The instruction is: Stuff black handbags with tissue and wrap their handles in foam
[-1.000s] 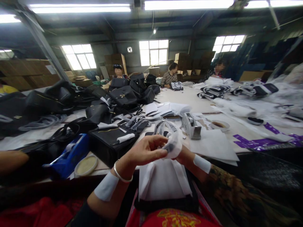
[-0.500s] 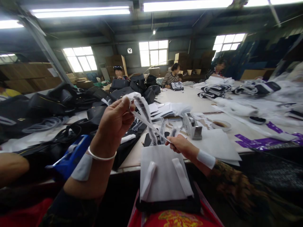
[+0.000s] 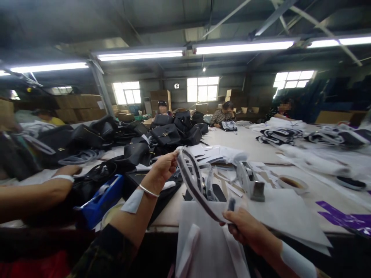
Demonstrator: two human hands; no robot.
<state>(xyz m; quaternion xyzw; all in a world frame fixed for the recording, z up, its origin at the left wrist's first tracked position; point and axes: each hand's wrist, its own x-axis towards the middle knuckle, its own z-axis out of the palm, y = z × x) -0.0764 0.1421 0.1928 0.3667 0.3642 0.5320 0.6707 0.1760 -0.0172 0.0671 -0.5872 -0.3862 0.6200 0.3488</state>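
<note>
My left hand (image 3: 164, 168) is raised and pinches the upper end of a dark strap (image 3: 197, 190) wrapped in thin whitish film. Lower down, my right hand (image 3: 245, 226) grips the strap's other end, so it runs slantwise between them. Below the strap a bag stands upright against me, its front covered by a white foam sheet (image 3: 213, 239). Two folded white strips, including a left strip (image 3: 188, 247), lie over that sheet. Other film-wrapped handles (image 3: 210, 185) rise behind the sheet's top edge.
Black bags (image 3: 166, 135) are heaped left and ahead. A blue tape dispenser (image 3: 100, 202) sits beside a co-worker's arm (image 3: 37, 197). On the right are a grey tape dispenser (image 3: 251, 183), a tape roll (image 3: 292, 183), white sheets (image 3: 292, 212) and purple plastic (image 3: 344, 218). Several people sit farther off.
My right hand has moved lower and to the right, drawing the strap out into a longer curve. The head view has tilted up, and the co-worker's arm at left reaches farther in.
</note>
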